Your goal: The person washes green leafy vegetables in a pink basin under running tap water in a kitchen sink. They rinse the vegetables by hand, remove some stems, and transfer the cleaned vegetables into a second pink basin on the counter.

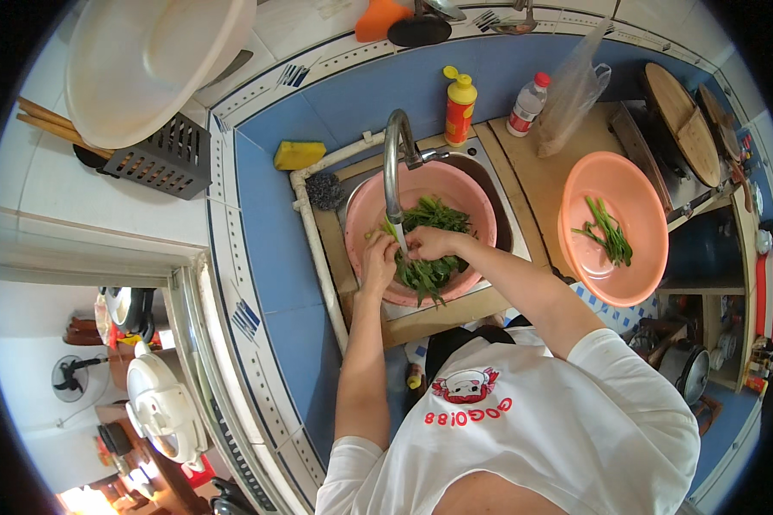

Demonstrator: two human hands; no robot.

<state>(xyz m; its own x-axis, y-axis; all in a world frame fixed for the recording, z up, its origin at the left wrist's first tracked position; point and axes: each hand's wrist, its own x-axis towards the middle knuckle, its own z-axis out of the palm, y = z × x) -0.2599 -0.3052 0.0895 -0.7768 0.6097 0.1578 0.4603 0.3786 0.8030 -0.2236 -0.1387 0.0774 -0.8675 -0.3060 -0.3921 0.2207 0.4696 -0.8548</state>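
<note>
Water runs from a curved metal faucet [393,167] into a pink plastic basin [361,209] set in the steel sink. Leafy green vegetables [435,273] lie in the basin. Under the stream, my left hand [380,254] and my right hand [428,244] are close together, with fingers bent around green stems and leaves; the fingertips are partly hidden by the water. On the counter to the right, a second, salmon-coloured plastic basin [644,244] holds a small bunch of green stems [609,232].
Behind the sink stand a red bottle with a yellow cap [459,112] and a red-capped plastic bottle [528,106]. A yellow sponge [299,155] and a steel-wool scourer [324,191] lie at its left corner. A plastic bag [567,96] and a wooden lid [683,122] are further right.
</note>
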